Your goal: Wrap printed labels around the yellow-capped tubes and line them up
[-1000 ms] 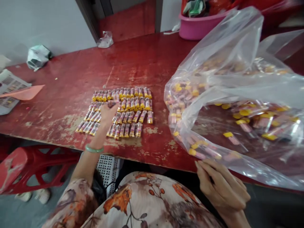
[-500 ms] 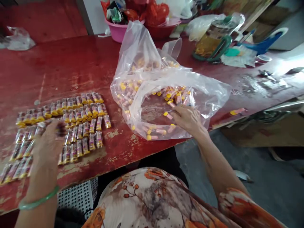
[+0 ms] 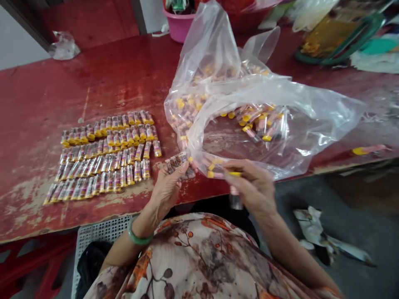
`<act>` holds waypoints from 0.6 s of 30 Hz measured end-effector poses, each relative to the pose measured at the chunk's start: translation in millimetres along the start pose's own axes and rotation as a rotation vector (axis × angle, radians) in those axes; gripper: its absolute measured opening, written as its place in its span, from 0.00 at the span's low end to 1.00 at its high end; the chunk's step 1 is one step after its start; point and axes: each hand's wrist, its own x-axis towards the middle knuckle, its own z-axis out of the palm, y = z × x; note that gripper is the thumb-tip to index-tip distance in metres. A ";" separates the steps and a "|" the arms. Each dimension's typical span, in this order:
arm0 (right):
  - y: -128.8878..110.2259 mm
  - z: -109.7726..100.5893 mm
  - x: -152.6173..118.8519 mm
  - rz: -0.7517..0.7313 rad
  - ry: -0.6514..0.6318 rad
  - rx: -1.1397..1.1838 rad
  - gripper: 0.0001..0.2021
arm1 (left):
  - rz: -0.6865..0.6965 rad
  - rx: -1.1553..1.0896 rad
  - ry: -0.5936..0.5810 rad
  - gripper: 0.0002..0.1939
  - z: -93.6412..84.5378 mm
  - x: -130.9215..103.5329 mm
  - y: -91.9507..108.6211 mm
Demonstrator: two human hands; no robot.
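Note:
My left hand (image 3: 168, 182), with a green bangle at its wrist, is closed on a small printed sheet (image 3: 177, 162) near the table's front edge. Between the fingers of my right hand (image 3: 254, 187) is a small clear tube (image 3: 235, 197) with a yellow cap, held just in front of the plastic bag. The large clear bag (image 3: 264, 89) lies with its mouth toward me, and several yellow-capped tubes (image 3: 252, 120) show inside. At the left, several rows of wrapped yellow-ended tubes (image 3: 109, 155) lie side by side on the red table (image 3: 124, 83).
A pink basin (image 3: 181, 25) stands at the back. A glass teapot (image 3: 333, 39) with a green handle is at the back right. One loose tube (image 3: 369, 149) lies near the right edge. A crumpled bag (image 3: 64, 46) sits at the back left.
My left hand has moved right from the rows and now holds the printed sheet. My right hand has come out of the bag's mouth toward me with a tube. The view has shifted left.

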 end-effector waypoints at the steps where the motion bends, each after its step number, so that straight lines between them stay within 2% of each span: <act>1: -3.6 14.2 -5.2 0.037 -0.052 0.019 0.08 | -0.010 -0.006 -0.002 0.11 3.3 -0.4 -3.4; 4: -5.0 43.7 -5.6 0.003 -0.102 0.023 0.06 | -0.076 -0.010 0.007 0.12 7.8 -2.0 -12.7; 7: -1.0 50.3 2.6 -0.094 -0.089 -0.022 0.09 | -0.111 -0.009 0.008 0.11 5.2 -3.3 -17.1; 10: 0.7 43.7 6.0 -0.094 -0.119 -0.026 0.09 | -0.095 -0.006 0.034 0.11 1.2 -3.6 -14.9; 13: 2.1 30.3 1.1 -0.070 -0.099 0.023 0.04 | -0.108 0.010 0.083 0.13 -0.9 -3.3 -10.2; 18: 7.9 6.1 -16.3 0.004 -0.182 0.237 0.07 | -0.088 -0.027 0.171 0.16 -2.1 -2.1 -9.2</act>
